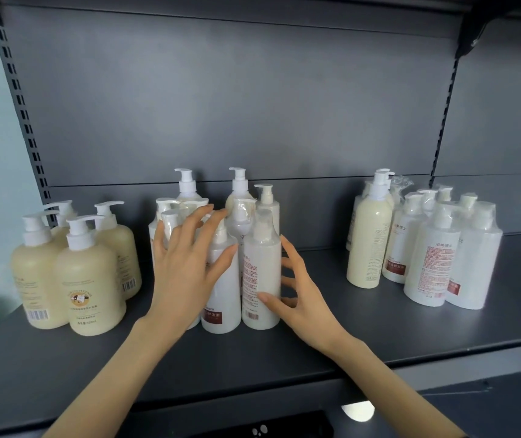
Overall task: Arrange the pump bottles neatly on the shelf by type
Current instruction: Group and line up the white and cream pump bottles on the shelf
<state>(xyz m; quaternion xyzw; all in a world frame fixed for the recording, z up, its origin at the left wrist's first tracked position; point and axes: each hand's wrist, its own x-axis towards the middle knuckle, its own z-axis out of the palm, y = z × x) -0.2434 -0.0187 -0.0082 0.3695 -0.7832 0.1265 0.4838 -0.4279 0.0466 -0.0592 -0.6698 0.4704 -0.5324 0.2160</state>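
Since both arms come in from the bottom of the frame, start there. The left hand [186, 263] has its fingers spread wide, laid flat over the shoulders of the middle cluster of white pump bottles [221, 289]. The right hand [297, 298] is spread too, with its thumb tip on the front bottle [260, 270] and its fingers just beside that bottle's right flank. To me it's touching, not really gripping yet.

That cluster stands mid-frame on the grey shelf [379, 327], packed tight, with taller pumps poking up behind it. The fat cream bottles [88, 279] sit together at the left of the frame. A mixed bunch is at the right, a tall cream bottle [368, 245] next to more wrapped white ones [433, 263], so the sorting isn't finished.

As for handling, I'd guess they're full and fairly heavy, tall and narrow enough to topple like dominoes. The clear film on them looks slick. I'd wrap around the body mid-height, not yank the pump head. Behind it all is the plain back panel [253, 105].
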